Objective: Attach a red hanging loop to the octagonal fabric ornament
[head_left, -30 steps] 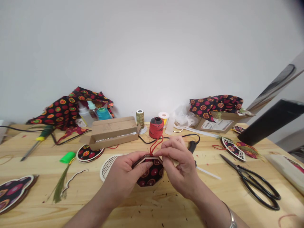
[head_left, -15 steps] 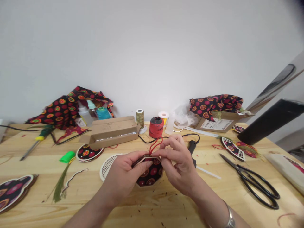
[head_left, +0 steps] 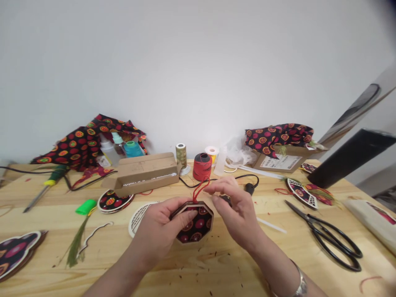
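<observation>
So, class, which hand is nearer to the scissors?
Right: the right hand is left of the scissors, apart from them; the left hand holds the ornament, farther left.

Shiny silver-coloured bracelet [head_left: 302,284], right wrist [head_left: 268,251]

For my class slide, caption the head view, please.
Left hand holds an octagonal ornament; right hand is beside its red loop.

Rm R hand [head_left: 236,214] to scissors [head_left: 313,220], stick [head_left: 271,225] btwn
</observation>
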